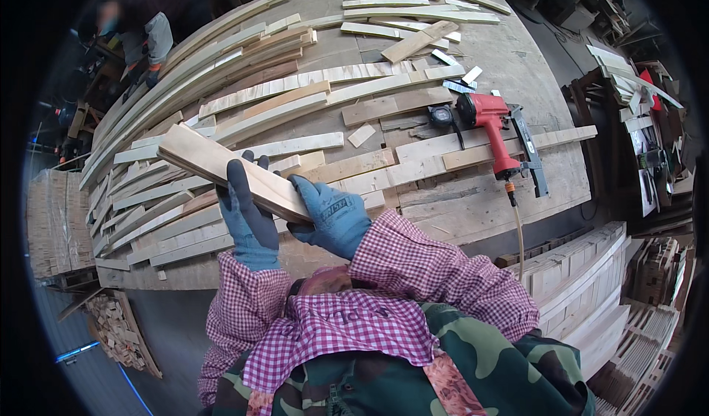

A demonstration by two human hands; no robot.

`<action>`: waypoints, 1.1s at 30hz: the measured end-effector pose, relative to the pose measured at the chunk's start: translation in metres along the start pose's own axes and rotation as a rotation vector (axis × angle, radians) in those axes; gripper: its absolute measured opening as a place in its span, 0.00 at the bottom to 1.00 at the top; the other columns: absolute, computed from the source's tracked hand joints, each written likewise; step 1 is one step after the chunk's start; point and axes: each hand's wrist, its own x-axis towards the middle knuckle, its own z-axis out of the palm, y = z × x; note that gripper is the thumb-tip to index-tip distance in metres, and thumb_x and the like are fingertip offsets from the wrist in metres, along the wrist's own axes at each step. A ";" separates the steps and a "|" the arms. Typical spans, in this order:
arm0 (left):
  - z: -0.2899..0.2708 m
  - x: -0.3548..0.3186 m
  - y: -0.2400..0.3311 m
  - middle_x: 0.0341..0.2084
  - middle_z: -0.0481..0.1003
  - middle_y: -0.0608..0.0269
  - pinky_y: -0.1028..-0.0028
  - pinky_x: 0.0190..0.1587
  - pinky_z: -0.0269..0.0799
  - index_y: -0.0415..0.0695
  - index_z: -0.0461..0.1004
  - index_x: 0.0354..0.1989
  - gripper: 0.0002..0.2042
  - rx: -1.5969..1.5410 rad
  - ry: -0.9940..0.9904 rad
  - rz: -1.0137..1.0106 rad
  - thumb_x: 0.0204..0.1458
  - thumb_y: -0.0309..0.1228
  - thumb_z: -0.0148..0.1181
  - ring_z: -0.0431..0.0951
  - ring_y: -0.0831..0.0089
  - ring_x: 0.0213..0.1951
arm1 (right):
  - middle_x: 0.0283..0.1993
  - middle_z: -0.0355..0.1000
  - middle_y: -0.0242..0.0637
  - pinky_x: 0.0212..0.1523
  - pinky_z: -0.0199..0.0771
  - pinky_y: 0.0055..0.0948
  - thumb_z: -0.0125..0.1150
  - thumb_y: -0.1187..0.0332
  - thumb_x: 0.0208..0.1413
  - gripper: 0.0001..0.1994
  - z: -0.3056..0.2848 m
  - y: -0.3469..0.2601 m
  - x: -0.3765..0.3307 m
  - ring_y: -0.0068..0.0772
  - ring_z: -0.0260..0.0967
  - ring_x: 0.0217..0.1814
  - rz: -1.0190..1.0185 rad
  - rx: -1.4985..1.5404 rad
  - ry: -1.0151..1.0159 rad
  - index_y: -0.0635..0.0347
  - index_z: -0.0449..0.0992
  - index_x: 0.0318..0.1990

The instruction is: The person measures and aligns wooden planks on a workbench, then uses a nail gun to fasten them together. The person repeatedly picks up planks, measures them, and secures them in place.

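Observation:
Both my hands, in blue work gloves with dark palms, hold a short wooden board (214, 161) up over the workbench. It may be more than one piece laid together; I cannot tell. My left hand (249, 213) is closed round its middle, thumb and fingers on either side. At the board's near right end, my right hand (331, 213) grips with the fingers on top. Beneath lie many loose wooden strips (192, 231). To the right, a red nail gun (487, 124) rests on its side across the strips, beside a black tape measure (441, 116).
Wooden strips cover much of the workbench (532, 72). An air hose (520, 239) runs from the nail gun over the near edge. Stacked boards (576, 275) stand at right; a crate of offcuts (118, 331) sits at lower left. Another person (159, 24) bends at far left.

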 end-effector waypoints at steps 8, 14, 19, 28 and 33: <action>0.038 0.039 -0.005 0.47 0.67 0.45 0.64 0.46 0.74 0.37 0.49 0.60 0.38 -0.009 0.018 0.149 0.50 0.50 0.58 0.74 0.57 0.46 | 0.52 0.62 0.45 0.48 0.67 0.38 0.65 0.52 0.42 0.44 0.018 0.002 0.027 0.42 0.65 0.51 -0.065 0.086 0.447 0.61 0.49 0.64; 0.053 0.066 0.057 0.44 0.72 0.47 0.70 0.42 0.77 0.36 0.55 0.57 0.31 0.278 -0.290 0.322 0.51 0.40 0.60 0.77 0.62 0.41 | 0.62 0.52 0.55 0.64 0.54 0.40 0.65 0.61 0.46 0.48 -0.001 -0.008 0.045 0.51 0.53 0.63 -0.376 0.665 0.366 0.63 0.36 0.67; 0.014 0.108 0.080 0.42 0.73 0.50 0.74 0.44 0.75 0.37 0.59 0.56 0.25 0.829 -0.539 0.487 0.54 0.35 0.58 0.77 0.68 0.42 | 0.59 0.58 0.49 0.61 0.56 0.40 0.63 0.56 0.47 0.37 -0.031 0.071 0.049 0.50 0.56 0.61 -0.267 0.296 0.339 0.58 0.54 0.63; -0.089 0.044 -0.012 0.40 0.75 0.53 0.68 0.44 0.72 0.37 0.59 0.55 0.34 0.847 -0.637 -0.667 0.42 0.39 0.68 0.76 0.65 0.41 | 0.68 0.45 0.41 0.65 0.51 0.46 0.68 0.54 0.41 0.45 -0.088 0.306 0.060 0.49 0.45 0.69 0.937 -0.369 0.045 0.39 0.47 0.66; -0.097 0.022 -0.018 0.49 0.68 0.54 0.69 0.51 0.67 0.38 0.53 0.60 0.38 0.648 -0.645 -0.738 0.43 0.37 0.68 0.70 0.68 0.49 | 0.69 0.44 0.40 0.61 0.60 0.46 0.70 0.58 0.37 0.47 -0.087 0.334 0.091 0.51 0.51 0.66 1.029 -0.344 -0.120 0.33 0.46 0.66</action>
